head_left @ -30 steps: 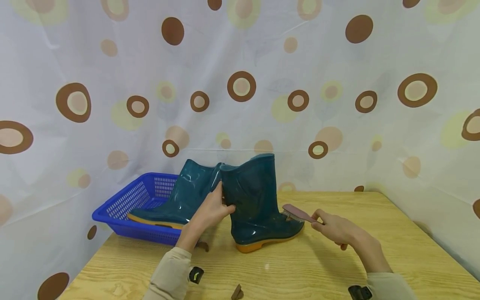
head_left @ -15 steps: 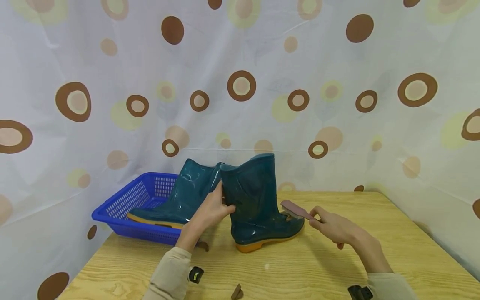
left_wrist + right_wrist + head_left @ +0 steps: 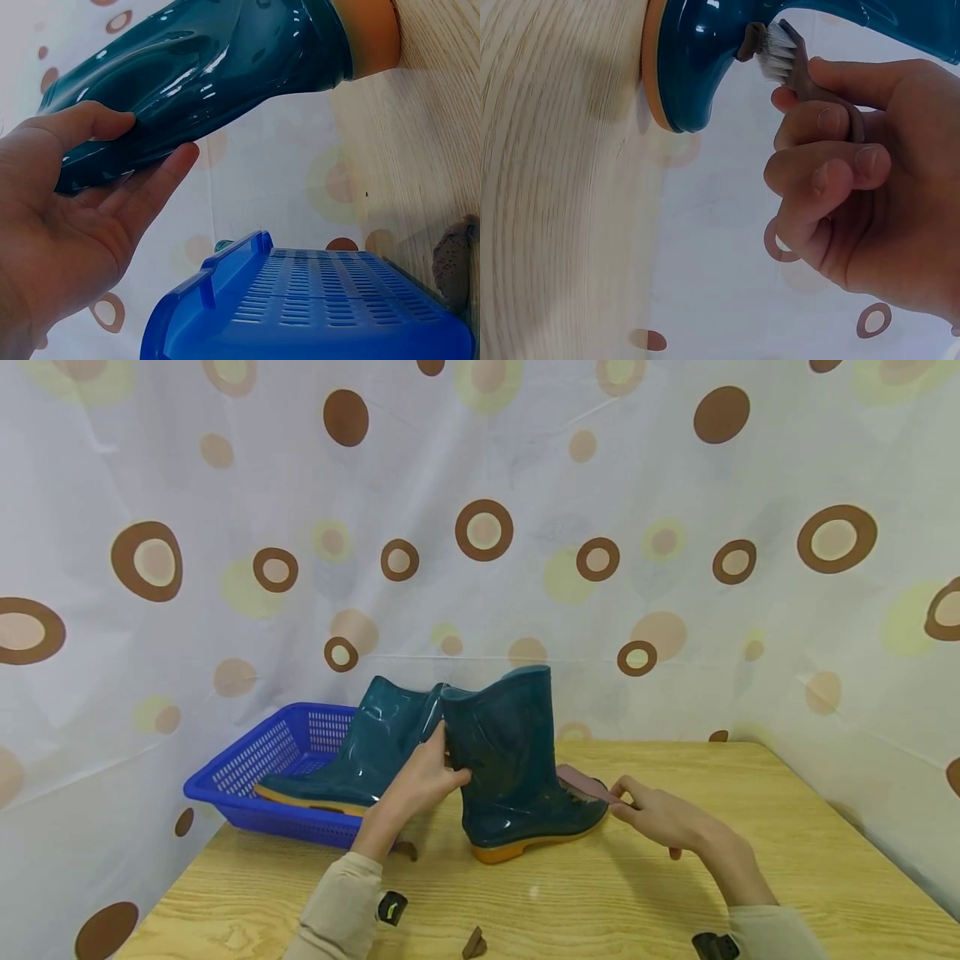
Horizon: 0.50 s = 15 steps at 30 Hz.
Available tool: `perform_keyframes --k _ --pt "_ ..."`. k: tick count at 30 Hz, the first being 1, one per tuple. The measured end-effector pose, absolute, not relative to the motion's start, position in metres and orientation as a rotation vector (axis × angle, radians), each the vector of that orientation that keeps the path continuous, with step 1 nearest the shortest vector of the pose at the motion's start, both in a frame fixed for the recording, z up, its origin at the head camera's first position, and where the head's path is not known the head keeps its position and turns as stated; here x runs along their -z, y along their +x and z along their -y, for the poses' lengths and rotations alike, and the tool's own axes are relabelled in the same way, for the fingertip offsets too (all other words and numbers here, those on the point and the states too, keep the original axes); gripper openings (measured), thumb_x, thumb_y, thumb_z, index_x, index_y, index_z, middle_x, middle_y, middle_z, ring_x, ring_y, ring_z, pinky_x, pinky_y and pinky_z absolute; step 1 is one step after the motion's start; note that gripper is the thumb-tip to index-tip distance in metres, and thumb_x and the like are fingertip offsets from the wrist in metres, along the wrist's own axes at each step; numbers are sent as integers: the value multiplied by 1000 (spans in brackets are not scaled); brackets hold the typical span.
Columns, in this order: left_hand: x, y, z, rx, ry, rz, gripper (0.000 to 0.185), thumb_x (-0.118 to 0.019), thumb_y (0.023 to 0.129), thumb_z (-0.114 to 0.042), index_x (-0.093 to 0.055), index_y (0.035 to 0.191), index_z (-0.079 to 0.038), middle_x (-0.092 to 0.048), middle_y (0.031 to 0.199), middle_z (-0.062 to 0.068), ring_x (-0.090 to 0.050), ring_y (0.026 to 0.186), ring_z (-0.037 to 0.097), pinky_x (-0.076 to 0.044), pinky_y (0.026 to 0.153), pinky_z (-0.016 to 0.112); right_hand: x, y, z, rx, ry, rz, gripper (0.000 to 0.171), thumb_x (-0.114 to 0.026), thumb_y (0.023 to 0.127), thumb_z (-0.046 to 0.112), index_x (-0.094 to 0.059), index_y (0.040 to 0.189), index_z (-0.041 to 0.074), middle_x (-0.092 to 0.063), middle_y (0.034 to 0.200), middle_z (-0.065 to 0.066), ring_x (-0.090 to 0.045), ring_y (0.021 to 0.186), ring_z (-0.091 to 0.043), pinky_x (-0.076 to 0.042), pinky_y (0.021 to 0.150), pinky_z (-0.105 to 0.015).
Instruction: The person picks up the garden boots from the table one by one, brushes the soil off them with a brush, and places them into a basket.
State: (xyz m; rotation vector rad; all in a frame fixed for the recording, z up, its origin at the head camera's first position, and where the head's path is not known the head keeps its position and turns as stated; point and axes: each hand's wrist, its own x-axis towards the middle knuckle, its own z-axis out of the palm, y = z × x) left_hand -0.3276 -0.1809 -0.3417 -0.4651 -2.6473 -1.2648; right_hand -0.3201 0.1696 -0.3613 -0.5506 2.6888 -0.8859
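A dark teal rain boot [image 3: 502, 752] with an orange sole stands upright on the table, toe to the right. My left hand [image 3: 426, 777] grips the back of its shaft, thumb on one side and fingers on the other in the left wrist view. Between its curled fingers, my right hand [image 3: 663, 818] holds a scrub brush [image 3: 579, 782] with a mauve-brown back and handle. Its white bristles [image 3: 778, 52] face the boot's instep. They meet a brown clump [image 3: 751, 42] stuck there, seen in the right wrist view.
Left of the boot, a blue plastic basket [image 3: 247, 806] holds a second teal rain boot [image 3: 375, 752], which leans over its rim. Brown clumps lie on the wooden table [image 3: 720, 877]: one piece [image 3: 406, 850] beside the basket, another [image 3: 475, 942] near the front. A dotted curtain hangs behind.
The brush first rises slightly, then comes down lower and left onto the instep. My right hand has shifted a little left with it. My left hand and the boot stay put.
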Motion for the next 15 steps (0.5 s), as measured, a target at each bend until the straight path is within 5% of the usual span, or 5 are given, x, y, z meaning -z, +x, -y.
perform_keyframes --k 15 --pt "341 -327 181 1263 -469 2667 81 -67 87 -14 -22 154 -5 -56 139 20 -62 118 34 -53 99 50 370 -329 -185 881 -491 -2714 39 -47 103 44 -47 131 17 -52 136 -34 -57 69 -27 -46 41 -34"
